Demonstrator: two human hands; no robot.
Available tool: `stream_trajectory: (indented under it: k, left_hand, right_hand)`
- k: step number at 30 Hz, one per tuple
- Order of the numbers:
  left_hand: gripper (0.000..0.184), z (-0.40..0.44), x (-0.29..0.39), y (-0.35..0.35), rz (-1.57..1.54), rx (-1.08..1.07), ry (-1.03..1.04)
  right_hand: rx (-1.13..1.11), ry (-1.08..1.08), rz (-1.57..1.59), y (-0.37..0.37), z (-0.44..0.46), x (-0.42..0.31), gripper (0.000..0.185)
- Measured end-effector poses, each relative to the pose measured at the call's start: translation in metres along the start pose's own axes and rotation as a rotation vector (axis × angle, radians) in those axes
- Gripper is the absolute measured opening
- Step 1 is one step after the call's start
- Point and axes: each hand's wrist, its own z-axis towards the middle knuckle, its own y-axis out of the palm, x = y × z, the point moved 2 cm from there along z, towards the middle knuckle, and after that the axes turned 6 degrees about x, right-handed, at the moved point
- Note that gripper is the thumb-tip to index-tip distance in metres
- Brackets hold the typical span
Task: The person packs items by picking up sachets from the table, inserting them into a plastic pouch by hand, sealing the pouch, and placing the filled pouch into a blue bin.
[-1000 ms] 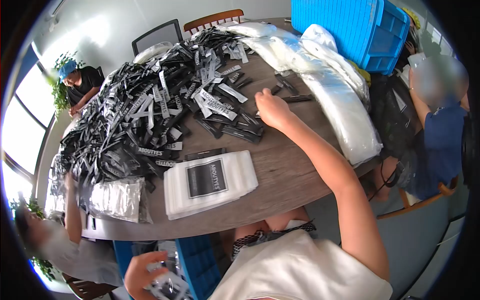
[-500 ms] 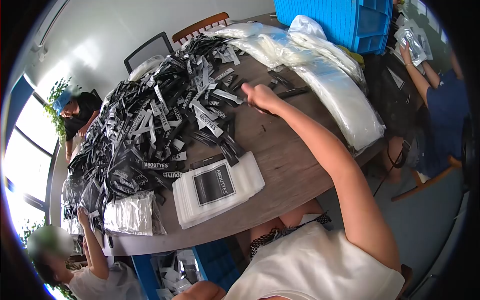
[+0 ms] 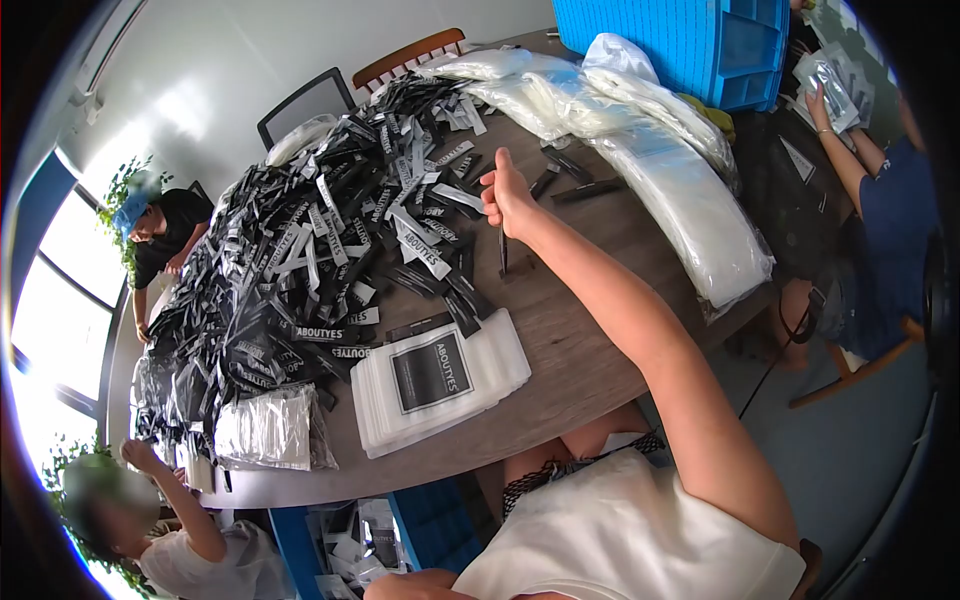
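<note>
My right hand (image 3: 508,195) reaches over the middle of the table, thumb raised and fingers curled. A slim black packet (image 3: 503,250) hangs down from it, gripped in the fingers. To its left lies a big heap of black and silver printed packets (image 3: 330,230); a few loose black packets (image 3: 590,190) lie on its right. Nearer to me, a stack of frosted plastic bags (image 3: 490,365) with a black "ABOUTYES" label (image 3: 432,372) rests by the table edge. Of my left arm only a bit shows at the bottom edge; the hand is out of view.
Long clear bundles of plastic bags (image 3: 680,220) lie along the table's right side, beside a blue crate (image 3: 670,45). A wrapped pack (image 3: 265,430) sits at the front left. Below the edge stands a blue bin (image 3: 435,530) with packets. Other people work at left and right.
My right hand has turned thumb upward, and the slim black packet now hangs below it. The person at lower left has moved a hand left. The view has shifted slightly.
</note>
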Motion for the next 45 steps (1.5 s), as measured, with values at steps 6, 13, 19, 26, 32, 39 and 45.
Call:
stream_trajectory:
  k: [6, 13, 19, 26, 32, 39, 45]
  left_hand:
    - [0.028, 0.0, 0.0, -0.002, 0.013, -0.057, -0.015]
    - [0.022, 0.0, 0.006, -0.034, 0.828, 0.319, -0.353]
    - [0.038, 0.024, -0.07, -0.113, 1.61, 0.572, -0.556]
    - [0.071, 0.055, -0.096, -0.123, 1.835, 0.451, -0.937]
    - [0.058, 0.067, -0.101, -0.127, 1.729, 0.509, -0.895]
    - [0.038, 0.062, -0.086, -0.145, 1.464, 0.605, -0.819]
    - [0.02, 0.051, -0.08, -0.158, 0.831, 0.716, -0.906]
  right_hand:
    - [-0.064, -1.045, -0.398, 0.012, -0.037, 0.013, 0.052]
    - [-0.266, -1.004, -1.075, 0.039, -0.029, 0.066, 0.035]
    - [-0.282, -0.979, -1.553, 0.07, -0.035, 0.07, 0.029]
    - [-0.13, -0.983, -1.334, 0.013, -0.029, 0.027, 0.022]
    - [-0.278, -0.736, -0.523, -0.047, -0.058, -0.011, 0.025]
    - [-0.398, -0.556, -0.242, -0.061, -0.088, -0.004, 0.039]
    - [-0.458, -0.451, -0.48, -0.061, -0.083, 0.017, 0.049]
